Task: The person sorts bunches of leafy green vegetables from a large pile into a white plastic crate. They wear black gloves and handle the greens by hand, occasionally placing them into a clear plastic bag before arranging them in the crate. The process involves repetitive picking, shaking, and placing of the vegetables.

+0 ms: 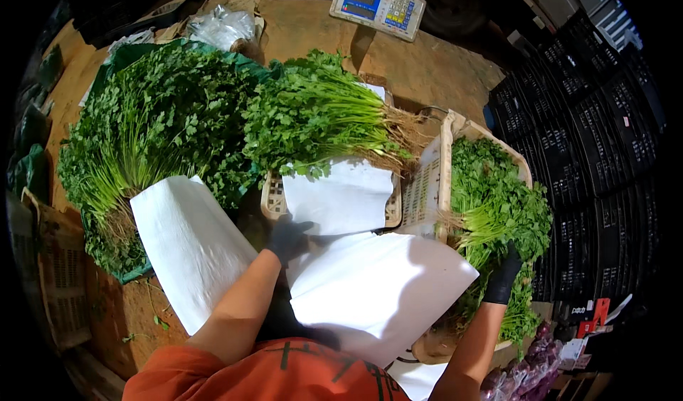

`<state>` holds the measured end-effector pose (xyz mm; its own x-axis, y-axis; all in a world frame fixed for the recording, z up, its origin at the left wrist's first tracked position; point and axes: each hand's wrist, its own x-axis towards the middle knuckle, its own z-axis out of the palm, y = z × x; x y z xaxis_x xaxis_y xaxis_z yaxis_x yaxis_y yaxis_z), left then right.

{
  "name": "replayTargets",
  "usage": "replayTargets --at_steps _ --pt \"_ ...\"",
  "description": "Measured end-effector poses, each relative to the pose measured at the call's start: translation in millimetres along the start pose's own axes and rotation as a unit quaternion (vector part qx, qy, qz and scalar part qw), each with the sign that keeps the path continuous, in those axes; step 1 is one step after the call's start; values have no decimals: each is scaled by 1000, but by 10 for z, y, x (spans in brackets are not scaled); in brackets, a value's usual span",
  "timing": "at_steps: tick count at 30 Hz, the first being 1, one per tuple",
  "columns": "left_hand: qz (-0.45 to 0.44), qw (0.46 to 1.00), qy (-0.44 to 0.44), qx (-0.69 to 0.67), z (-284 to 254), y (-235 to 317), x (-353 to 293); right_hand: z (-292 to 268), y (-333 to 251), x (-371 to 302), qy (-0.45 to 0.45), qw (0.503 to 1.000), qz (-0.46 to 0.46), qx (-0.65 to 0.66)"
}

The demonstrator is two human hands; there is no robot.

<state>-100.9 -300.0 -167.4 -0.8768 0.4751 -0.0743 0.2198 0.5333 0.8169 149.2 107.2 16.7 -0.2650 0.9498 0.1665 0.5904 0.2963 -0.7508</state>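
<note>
My left hand [288, 236], in a black glove, is at the near left corner of a pale plastic crate [272, 196]. Its thumb stands apart from the fingers beside a white paper sheet [340, 198] lining that crate. A bunch of rooted leafy herbs [331, 116], coriander-like, lies across the crate's far part, roots to the right. My right hand [505, 276], also black-gloved, reaches into the herbs [501, 194] in the right-hand crate [445, 159]; leaves hide most of its fingers. Another white sheet [377, 280] spreads between my arms, in front of my body.
A large herb pile [171, 116] on green wrapping stands at left, with a white sheet [188, 248] against it. A digital scale [377, 6] is at the back. Black crates [576, 130] are stacked right; bagged purple produce [526, 372] sits lower right.
</note>
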Motion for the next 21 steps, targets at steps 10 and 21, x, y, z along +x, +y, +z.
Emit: replayTargets --at_steps 10,21 --pt "-2 710 -162 -685 -473 749 815 48 -1096 -295 44 968 -69 236" --pt "46 505 -178 -843 -1045 1681 1973 1651 -2251 -568 -348 867 -273 227"
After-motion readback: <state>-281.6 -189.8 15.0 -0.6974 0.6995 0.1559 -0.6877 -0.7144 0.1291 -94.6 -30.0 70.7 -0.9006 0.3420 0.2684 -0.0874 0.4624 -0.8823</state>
